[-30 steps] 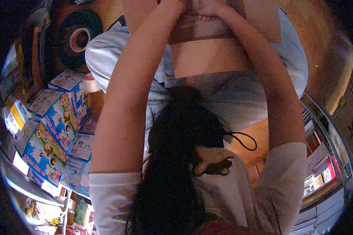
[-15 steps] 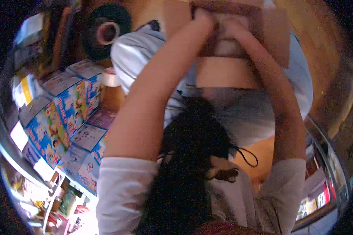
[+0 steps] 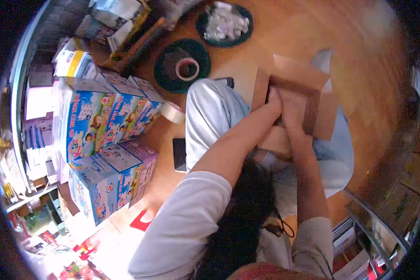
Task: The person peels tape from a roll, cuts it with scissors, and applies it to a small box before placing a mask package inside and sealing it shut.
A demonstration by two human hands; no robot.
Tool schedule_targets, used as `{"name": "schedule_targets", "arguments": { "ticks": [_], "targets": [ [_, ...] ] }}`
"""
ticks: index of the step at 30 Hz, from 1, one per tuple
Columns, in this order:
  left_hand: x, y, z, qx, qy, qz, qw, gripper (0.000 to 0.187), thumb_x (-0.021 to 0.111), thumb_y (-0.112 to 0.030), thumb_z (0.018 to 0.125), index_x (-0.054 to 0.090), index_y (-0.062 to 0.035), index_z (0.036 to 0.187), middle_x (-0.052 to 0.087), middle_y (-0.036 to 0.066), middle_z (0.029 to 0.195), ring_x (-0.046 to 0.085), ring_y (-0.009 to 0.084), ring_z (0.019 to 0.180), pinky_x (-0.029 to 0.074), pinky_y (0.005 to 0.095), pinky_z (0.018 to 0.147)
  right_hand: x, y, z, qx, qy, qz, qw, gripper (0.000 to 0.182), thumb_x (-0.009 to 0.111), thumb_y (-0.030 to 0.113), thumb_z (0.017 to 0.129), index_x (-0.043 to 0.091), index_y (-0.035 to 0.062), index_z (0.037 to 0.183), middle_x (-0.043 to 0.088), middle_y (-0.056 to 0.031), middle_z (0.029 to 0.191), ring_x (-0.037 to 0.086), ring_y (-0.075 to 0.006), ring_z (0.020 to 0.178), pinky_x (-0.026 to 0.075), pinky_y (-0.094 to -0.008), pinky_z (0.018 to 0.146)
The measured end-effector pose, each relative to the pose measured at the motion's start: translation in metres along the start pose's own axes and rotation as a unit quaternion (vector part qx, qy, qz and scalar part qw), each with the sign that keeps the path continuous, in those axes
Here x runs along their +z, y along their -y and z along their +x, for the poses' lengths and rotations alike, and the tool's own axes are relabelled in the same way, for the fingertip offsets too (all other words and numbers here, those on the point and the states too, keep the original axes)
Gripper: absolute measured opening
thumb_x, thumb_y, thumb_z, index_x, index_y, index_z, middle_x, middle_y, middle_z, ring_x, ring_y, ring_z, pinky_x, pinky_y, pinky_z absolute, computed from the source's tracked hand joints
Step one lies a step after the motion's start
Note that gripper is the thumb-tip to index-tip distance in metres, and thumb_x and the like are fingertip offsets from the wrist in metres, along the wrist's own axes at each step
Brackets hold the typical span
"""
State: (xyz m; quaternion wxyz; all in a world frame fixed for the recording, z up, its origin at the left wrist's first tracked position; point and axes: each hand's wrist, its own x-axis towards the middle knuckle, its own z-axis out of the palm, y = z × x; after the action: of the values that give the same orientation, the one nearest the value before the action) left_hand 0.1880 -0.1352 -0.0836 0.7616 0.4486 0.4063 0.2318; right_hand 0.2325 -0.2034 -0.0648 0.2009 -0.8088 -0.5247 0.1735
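A brown cardboard box (image 3: 325, 114) stands with its flaps raised between my bent legs. Both my hands reach down into it. My left hand (image 3: 275, 100) is by the box's left inner wall, its fingers blurred and mostly hidden. Close beside it, my right hand (image 3: 291, 119) dips over the near side, wrist bent. Whether either hand grips anything inside I cannot tell. Part of the box's bare inside shows to the right of my hands.
Stacked blue printed cartons (image 3: 86, 126) stand at left, with a tape roll (image 3: 172, 112) beside them. Beyond my knee, another tape roll (image 3: 187, 69) sits on a dark green round stool (image 3: 162, 70). A second stool (image 3: 228, 43) bears crumpled clear plastic. A dark flat object (image 3: 179, 154) lies near my leg.
The view has swung, so the box and hands sit lower and further right in it. A rounded pale shape seen in the box before no longer shows. My hands are still inside.
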Motion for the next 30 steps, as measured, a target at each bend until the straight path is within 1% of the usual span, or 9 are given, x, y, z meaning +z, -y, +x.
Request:
{"name": "schedule_targets", "arguments": {
  "ticks": [1, 2, 3, 5, 7, 9, 14, 21, 30],
  "targets": [
    [-0.003, -0.017, -0.006, 0.035, 0.104, 0.348, 0.931, 0.046, 0.042, -0.041, 0.082, 0.056, -0.0072, 0.108, 0.053, 0.011, 0.115, 0.049, 0.0265, 0.105, 0.036, 0.0370, 0.090, -0.017, 0.015, -0.008, -0.037, 0.010, -0.091, 0.995, 0.030, 0.046, 0.024, 0.082, 0.058, 0.0020, 0.099, 0.058, -0.0170, 0.100, 0.056, -0.0288, 0.090, 0.044, -0.0393, 0.077],
    [-0.006, -0.033, -0.014, 0.056, 0.181, 0.651, 0.735, 0.044, 0.044, -0.042, 0.081, 0.058, -0.0096, 0.106, 0.053, 0.011, 0.115, 0.048, 0.0264, 0.106, 0.037, 0.0352, 0.090, -0.006, 0.003, -0.007, -0.032, 0.030, -0.274, 0.961, 0.032, 0.051, 0.026, 0.079, 0.058, 0.0030, 0.100, 0.058, -0.0161, 0.101, 0.056, -0.0297, 0.090, 0.045, -0.0403, 0.076],
    [-0.011, -0.051, -0.028, 0.057, 0.224, 0.868, 0.439, 0.042, 0.046, -0.043, 0.080, 0.060, -0.0120, 0.104, 0.053, 0.011, 0.114, 0.047, 0.0263, 0.108, 0.038, 0.0333, 0.090, -0.015, 0.005, -0.005, -0.018, 0.044, -0.253, 0.966, 0.034, 0.054, 0.027, 0.077, 0.058, 0.0032, 0.100, 0.058, -0.0162, 0.102, 0.056, -0.0308, 0.091, 0.046, -0.0410, 0.075],
    [-0.012, -0.128, -0.089, 0.093, 0.293, 0.808, 0.502, 0.029, 0.054, -0.035, 0.077, 0.064, -0.0131, 0.092, 0.058, 0.010, 0.105, 0.051, 0.0272, 0.102, 0.040, 0.0345, 0.086, -0.027, 0.012, -0.002, 0.008, 0.081, -0.212, 0.974, 0.039, 0.060, 0.030, 0.071, 0.058, 0.0037, 0.101, 0.057, -0.0163, 0.104, 0.056, -0.0330, 0.092, 0.046, -0.0424, 0.075],
    [-0.038, -0.175, -0.138, 0.258, 0.302, 0.665, 0.633, 0.028, 0.051, -0.029, 0.083, 0.061, -0.0051, 0.094, 0.062, 0.012, 0.089, 0.059, 0.0295, 0.083, 0.045, 0.0385, 0.073, -0.080, 0.048, -0.013, 0.061, 0.078, -0.165, 0.981, 0.044, 0.066, 0.030, 0.066, 0.058, 0.0041, 0.100, 0.059, -0.0173, 0.099, 0.057, -0.0354, 0.088, 0.047, -0.0411, 0.074],
    [-0.068, -0.199, -0.168, 0.321, 0.319, 0.392, 0.801, 0.032, 0.050, -0.031, 0.085, 0.057, -0.0023, 0.096, 0.061, 0.014, 0.088, 0.058, 0.0309, 0.083, 0.044, 0.0364, 0.075, -0.110, 0.057, -0.018, 0.060, 0.068, -0.157, 0.983, 0.028, 0.061, 0.028, 0.071, 0.062, 0.0051, 0.088, 0.062, -0.0152, 0.084, 0.059, -0.0359, 0.079, 0.048, -0.0417, 0.066],
    [-0.170, -0.196, -0.223, 0.310, 0.007, 0.216, 0.926, 0.018, 0.048, -0.015, 0.087, 0.057, -0.0002, 0.090, 0.059, 0.007, 0.082, 0.056, 0.0134, 0.079, 0.044, 0.0269, 0.072, -0.160, 0.077, -0.021, -0.023, -0.007, -0.034, 0.999, 0.022, 0.058, 0.022, 0.077, 0.062, 0.0022, 0.084, 0.062, -0.0160, 0.077, 0.060, -0.0309, 0.073, 0.046, -0.0378, 0.066],
    [-0.246, -0.183, -0.222, 0.308, -0.202, 0.092, 0.925, 0.019, 0.046, -0.013, 0.088, 0.056, 0.0023, 0.084, 0.059, 0.005, 0.078, 0.056, 0.0109, 0.077, 0.045, 0.0246, 0.071, -0.178, 0.213, 0.067, -0.186, -0.002, -0.007, 0.983, 0.021, 0.058, 0.021, 0.079, 0.060, 0.0015, 0.086, 0.061, -0.0136, 0.076, 0.059, -0.0228, 0.069, 0.046, -0.0319, 0.063],
    [-0.234, -0.159, -0.224, 0.279, -0.231, 0.125, 0.924, 0.013, 0.048, -0.011, 0.085, 0.054, -0.0003, 0.080, 0.058, 0.011, 0.077, 0.059, 0.0219, 0.076, 0.045, 0.0292, 0.068, -0.065, 0.476, 0.186, -0.445, 0.020, 0.024, 0.895, 0.018, 0.057, 0.020, 0.077, 0.058, 0.0067, 0.088, 0.061, -0.0127, 0.087, 0.059, -0.0299, 0.080, 0.047, -0.0365, 0.069]
  ]
}}
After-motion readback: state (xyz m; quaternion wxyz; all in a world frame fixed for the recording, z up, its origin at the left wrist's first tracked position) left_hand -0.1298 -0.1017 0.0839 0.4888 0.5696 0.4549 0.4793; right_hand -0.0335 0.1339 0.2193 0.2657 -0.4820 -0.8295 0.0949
